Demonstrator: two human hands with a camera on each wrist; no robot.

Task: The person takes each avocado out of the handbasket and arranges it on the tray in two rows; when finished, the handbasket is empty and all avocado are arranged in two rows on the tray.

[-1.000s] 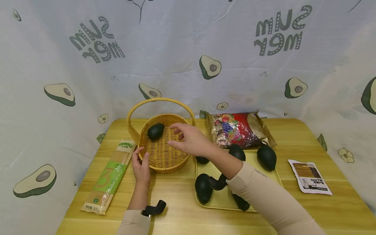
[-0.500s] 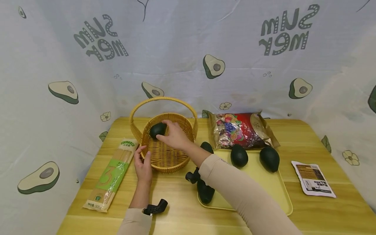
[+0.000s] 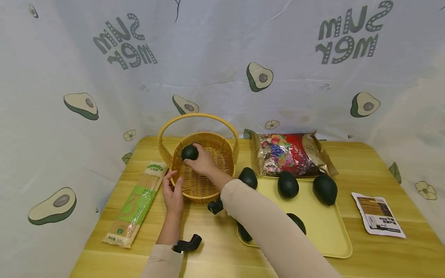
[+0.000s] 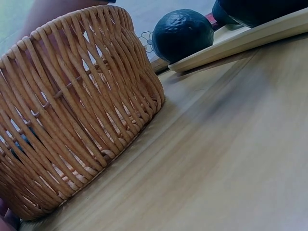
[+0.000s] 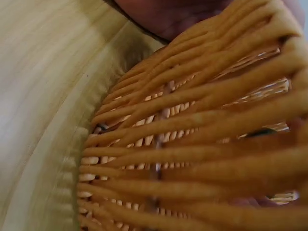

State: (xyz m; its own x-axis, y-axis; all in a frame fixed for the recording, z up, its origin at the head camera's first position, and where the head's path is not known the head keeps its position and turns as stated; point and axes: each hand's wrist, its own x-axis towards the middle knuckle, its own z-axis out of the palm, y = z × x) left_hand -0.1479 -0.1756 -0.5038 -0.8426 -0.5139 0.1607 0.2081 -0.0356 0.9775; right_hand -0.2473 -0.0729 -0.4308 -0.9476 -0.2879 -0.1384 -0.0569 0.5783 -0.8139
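Observation:
In the head view, a dark green avocado (image 3: 189,153) is in the yellow wicker basket (image 3: 194,185), near its far-left wall. My right hand (image 3: 204,161) reaches over the near rim and grips that avocado between thumb and fingers. Low at the basket's near-left side, my left hand (image 3: 174,197) rests against the outer wall with fingers and thumb spread. The left wrist view is largely filled by the woven wall (image 4: 82,96), and the right wrist view shows the same weave (image 5: 192,139) close up.
Right of the basket lies a yellow tray (image 3: 326,235) with several avocados (image 3: 288,185), partly hidden by my right sleeve. A red and gold bag (image 3: 292,154) stands behind it. A noodle pack (image 3: 137,204) lies left, a white pouch (image 3: 379,214) far right. The basket's handle (image 3: 198,115) arches overhead.
My right hand has moved left and down from above the basket to the avocado inside, and now grips it. The left hand stays against the basket. The view has shifted slightly.

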